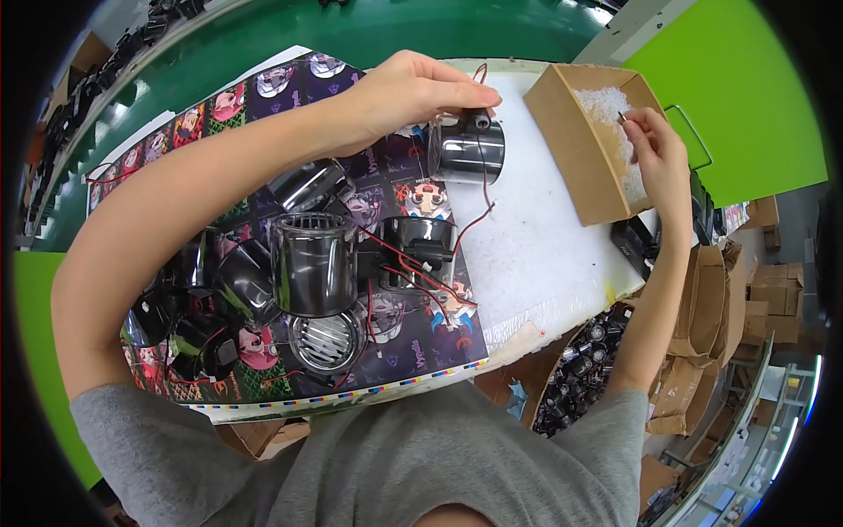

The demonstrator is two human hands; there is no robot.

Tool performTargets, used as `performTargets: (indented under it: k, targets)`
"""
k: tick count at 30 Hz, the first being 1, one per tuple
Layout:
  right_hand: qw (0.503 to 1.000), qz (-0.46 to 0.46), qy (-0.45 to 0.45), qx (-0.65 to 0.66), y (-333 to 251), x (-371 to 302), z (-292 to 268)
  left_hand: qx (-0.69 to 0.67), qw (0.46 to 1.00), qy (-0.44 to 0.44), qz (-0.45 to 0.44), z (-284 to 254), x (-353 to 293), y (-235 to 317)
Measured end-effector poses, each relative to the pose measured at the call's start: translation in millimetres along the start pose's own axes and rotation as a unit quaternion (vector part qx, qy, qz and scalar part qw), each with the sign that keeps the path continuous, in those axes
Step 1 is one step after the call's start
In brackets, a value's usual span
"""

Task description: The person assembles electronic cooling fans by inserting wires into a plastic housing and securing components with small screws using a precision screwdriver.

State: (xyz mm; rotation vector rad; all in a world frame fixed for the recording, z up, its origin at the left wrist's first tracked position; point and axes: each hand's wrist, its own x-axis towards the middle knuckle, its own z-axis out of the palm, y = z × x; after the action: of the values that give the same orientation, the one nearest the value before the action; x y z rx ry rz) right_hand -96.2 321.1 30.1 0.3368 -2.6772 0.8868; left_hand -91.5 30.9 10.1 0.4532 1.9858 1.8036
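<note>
My left hand reaches across the table, its fingers closed on the top of a glossy black cylindrical housing lying on its side. A thin red-and-black wire hangs down from this housing. Over an open cardboard box on the right, my right hand pinches a small dark piece, too small to name. Small clear plastic bits fill part of that box. Below my left forearm, several similar black housings with red-and-black leads stand or lie on a printed sheet.
The printed sheet covers the left of the white tabletop. Below the table's right edge, a container holds many dark parts. Empty-looking cartons stand farther right. A bright green panel rises behind the box.
</note>
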Motion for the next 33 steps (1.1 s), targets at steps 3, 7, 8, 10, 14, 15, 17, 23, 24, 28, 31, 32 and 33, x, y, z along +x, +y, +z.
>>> performTargets:
  k: [3, 7, 8, 10, 14, 15, 17, 23, 24, 28, 31, 32, 33]
  targets:
    - [0.981, -0.01, -0.079, -0.178, 30, 10, -5, -0.014, 1.0, 0.023, 0.004, 4, 6, -2]
    - [0.964, 0.02, -0.202, -0.171, 40, 14, -1, 0.027, 0.997, 0.068, 0.02, 10, 10, 4]
    - [0.964, 0.02, -0.202, -0.17, 39, 17, 0, 0.035, 0.995, 0.088, 0.025, 11, 11, 6]
    - [0.951, 0.043, -0.238, -0.193, 36, 22, 1, 0.041, 0.995, 0.082, 0.025, 16, 11, 14]
    - [0.944, 0.006, -0.248, -0.215, 36, 22, 6, -0.011, 0.994, 0.105, -0.016, 22, 12, 26]
    - [0.945, 0.013, -0.24, -0.221, 30, 21, 8, -0.007, 0.993, 0.112, -0.021, 22, 11, 28]
    - [0.946, 0.02, -0.229, -0.227, 24, 20, 4, -0.003, 0.995, 0.09, -0.032, 21, 11, 34]
    - [0.979, 0.074, -0.109, 0.152, -21, 19, -15, -0.016, 0.998, 0.04, -0.045, 17, 10, 39]
    - [0.972, 0.058, -0.108, 0.202, -39, 15, -11, -0.027, 0.998, 0.048, -0.031, 17, 10, 39]
    - [0.907, 0.096, -0.127, 0.39, -63, 6, 14, -0.061, 0.997, 0.046, -0.012, 21, 13, 42]
    - [0.845, 0.133, -0.122, 0.503, -60, 0, 29, -0.092, 0.995, 0.04, 0.016, 21, 12, 38]
    - [0.81, 0.151, -0.117, 0.555, -60, -3, 33, -0.092, 0.995, 0.041, 0.017, 19, 12, 37]
    - [0.79, 0.173, -0.111, 0.577, -61, -6, 37, -0.096, 0.994, 0.043, 0.019, 18, 11, 36]
